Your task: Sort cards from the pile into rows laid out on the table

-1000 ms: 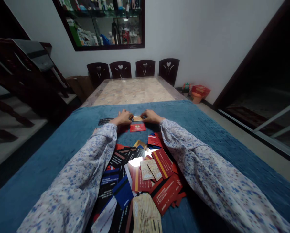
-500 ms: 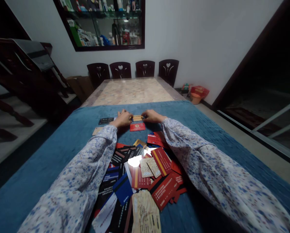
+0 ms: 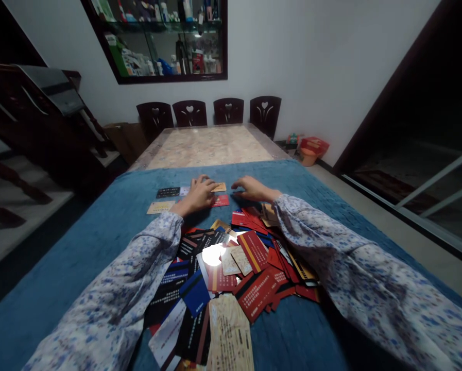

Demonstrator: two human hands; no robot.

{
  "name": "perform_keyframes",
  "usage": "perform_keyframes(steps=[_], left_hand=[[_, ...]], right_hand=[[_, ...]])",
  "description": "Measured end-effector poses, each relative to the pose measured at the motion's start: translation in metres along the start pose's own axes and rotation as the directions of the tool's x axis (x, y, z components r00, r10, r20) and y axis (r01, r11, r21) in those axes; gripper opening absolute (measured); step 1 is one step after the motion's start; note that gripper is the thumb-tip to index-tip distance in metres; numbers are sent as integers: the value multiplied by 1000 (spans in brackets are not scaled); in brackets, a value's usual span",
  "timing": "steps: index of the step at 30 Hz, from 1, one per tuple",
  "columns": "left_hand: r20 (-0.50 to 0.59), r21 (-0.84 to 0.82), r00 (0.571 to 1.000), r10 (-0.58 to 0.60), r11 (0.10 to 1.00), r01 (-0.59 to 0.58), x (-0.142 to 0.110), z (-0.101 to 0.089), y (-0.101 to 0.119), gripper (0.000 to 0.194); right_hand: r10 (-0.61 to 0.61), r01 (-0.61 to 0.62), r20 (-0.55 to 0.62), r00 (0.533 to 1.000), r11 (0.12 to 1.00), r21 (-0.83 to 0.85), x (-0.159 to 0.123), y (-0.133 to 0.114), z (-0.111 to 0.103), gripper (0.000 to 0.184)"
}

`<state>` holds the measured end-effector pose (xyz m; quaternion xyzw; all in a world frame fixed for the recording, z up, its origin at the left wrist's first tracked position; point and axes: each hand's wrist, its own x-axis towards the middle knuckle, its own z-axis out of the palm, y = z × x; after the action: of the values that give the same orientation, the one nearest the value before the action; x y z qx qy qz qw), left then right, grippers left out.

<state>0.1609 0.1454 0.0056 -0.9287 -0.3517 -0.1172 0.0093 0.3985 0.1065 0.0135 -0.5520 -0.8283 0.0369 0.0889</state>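
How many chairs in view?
4, in a row beyond the table: leftmost chair, second chair from left, third chair from left, rightmost chair. Others may be hidden by the table.

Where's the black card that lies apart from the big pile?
In the head view, the black card lies on the blue cloth, left of the left hand, just beyond the pale yellow card and beside a whitish card.

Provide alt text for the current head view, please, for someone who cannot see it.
A person's left hand appears to touch a yellow card on a blue cloth, near the right hand, whose grip looks empty. Between floral sleeves lies a jumbled pile of cards; four dark chairs stand beyond.
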Motion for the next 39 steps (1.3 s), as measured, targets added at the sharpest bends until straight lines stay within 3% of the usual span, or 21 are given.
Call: perform_keyframes(steps=[7, 14, 22, 30, 39], left_hand=[[-64, -45, 986, 154, 987, -157, -23, -5, 27, 39], [-60, -109, 959, 276, 954, -281, -38, -8, 45, 39], [-66, -161, 895, 442, 880, -447, -46, -8, 64, 26], [-63, -131, 866, 497, 856, -500, -47, 0, 65, 24], [-200, -46, 806, 557, 817, -575, -53, 9, 53, 27]], right_hand=[[-26, 26, 9, 1000, 999, -36, -31, -5, -2, 34], [-76, 77, -20, 997, 997, 5, -60, -7, 4, 34], [-168, 176, -102, 981, 981, 80, -84, -17, 8, 25], [-195, 208, -124, 973, 973, 102, -85, -21, 15, 23], [-220, 238, -138, 966, 963, 126, -85, -25, 24, 23]])
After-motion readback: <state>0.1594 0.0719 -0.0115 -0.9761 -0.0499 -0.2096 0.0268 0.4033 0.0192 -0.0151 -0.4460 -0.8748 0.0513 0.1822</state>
